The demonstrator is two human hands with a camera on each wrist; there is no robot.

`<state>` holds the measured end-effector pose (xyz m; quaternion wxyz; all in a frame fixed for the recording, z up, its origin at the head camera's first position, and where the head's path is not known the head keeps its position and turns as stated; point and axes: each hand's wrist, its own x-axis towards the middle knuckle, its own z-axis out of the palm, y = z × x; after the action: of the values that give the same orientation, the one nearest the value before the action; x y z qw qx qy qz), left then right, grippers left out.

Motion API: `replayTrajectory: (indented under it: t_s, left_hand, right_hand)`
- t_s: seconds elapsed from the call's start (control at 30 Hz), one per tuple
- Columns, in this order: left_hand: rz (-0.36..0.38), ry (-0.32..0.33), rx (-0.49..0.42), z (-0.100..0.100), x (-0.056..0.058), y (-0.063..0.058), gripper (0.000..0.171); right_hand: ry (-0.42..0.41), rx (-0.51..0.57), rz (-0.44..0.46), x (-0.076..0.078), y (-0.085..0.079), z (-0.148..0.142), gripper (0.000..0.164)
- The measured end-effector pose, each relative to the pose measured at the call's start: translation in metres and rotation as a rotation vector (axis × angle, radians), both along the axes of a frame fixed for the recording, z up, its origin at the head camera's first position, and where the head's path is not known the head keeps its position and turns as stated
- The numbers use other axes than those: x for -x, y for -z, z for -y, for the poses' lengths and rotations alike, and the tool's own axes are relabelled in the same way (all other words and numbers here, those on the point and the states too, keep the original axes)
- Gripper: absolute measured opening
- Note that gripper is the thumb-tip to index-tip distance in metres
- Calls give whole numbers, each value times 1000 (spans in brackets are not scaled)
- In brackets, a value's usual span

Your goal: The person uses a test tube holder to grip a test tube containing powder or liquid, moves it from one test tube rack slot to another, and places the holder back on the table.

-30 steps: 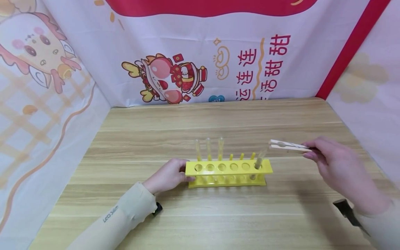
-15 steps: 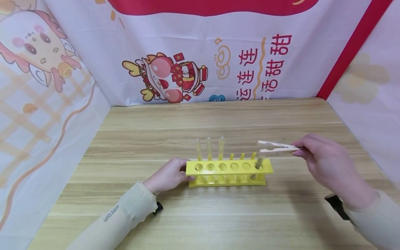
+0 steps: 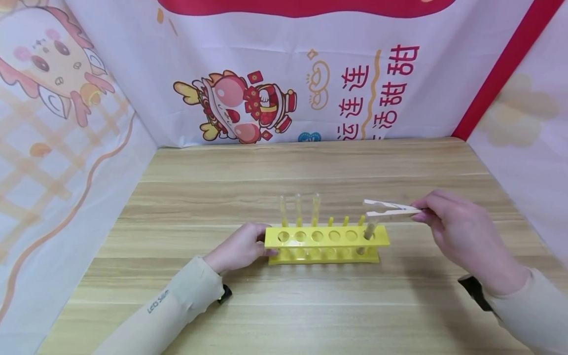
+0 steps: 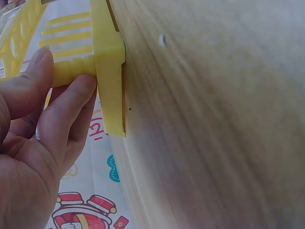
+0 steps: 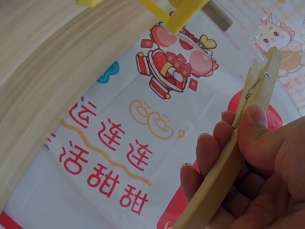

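Note:
My left hand (image 3: 239, 248) grips the left end of a yellow test tube rack (image 3: 326, 242); in the left wrist view, thumb and fingers (image 4: 64, 119) close round its end post. The right hand (image 3: 463, 231) holds a wooden test tube clamp (image 3: 392, 213) by its handles, thumb on one side and fingers on the other. The clamp's prongs are spread at the mouth of a glass test tube (image 3: 369, 230), which leans slightly in the rack's rightmost hole. Greyish matter shows in that tube's lower part.
Three clear test tubes (image 3: 316, 209) stand at the rack's rear left, with short yellow pegs (image 3: 346, 221) to their right. The rack stands on a wood-grain table (image 3: 284, 305). Printed cloth (image 3: 266, 44) hangs behind and at both sides.
The right hand has moved left with the clamp, whose prongs have spread and come to the top of the rightmost test tube. The left hand keeps its hold on the rack.

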<state>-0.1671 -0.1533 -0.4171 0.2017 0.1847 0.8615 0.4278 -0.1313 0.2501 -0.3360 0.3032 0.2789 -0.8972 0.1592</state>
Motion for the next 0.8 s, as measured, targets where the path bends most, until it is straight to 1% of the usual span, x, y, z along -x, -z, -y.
replayTrajectory:
  t_s: [0.17, 0.2, 0.33, 0.37, 0.43, 0.5, 0.7, 0.73, 0.8]
  left_hand:
    - [-1, -6, 6, -1, 0, -1, 29]
    - [-2, -7, 6, -2, 0, -1, 29]
    - [-13, -2, 1, -1, 1, 1, 28]
    - [-16, -1, 1, -1, 1, 1, 28]
    - [-18, 1, -1, -1, 1, 1, 28]
    - [-19, 0, 0, -1, 1, 1, 28]
    - [-18, -4, -2, -1, 0, 0, 27]
    - [-16, -4, -2, -1, 0, -1, 27]
    - [-13, -4, -3, -1, 0, -1, 27]
  right_hand:
    - [-1, 4, 11, -1, 3, 0, 61]
    - [-1, 3, 15, -1, 3, 0, 58]
    - [6, -5, 37, -2, 5, 1, 20]
    - [8, -7, 44, -2, 6, 2, 17]
    - [9, -13, 50, -2, 8, 3, 27]
    - [7, -14, 56, -2, 10, 3, 29]
    - [-15, -17, 65, -1, 18, 5, 25]
    - [-19, -17, 67, 0, 20, 5, 20]
    - [-29, -12, 75, 1, 24, 5, 19]
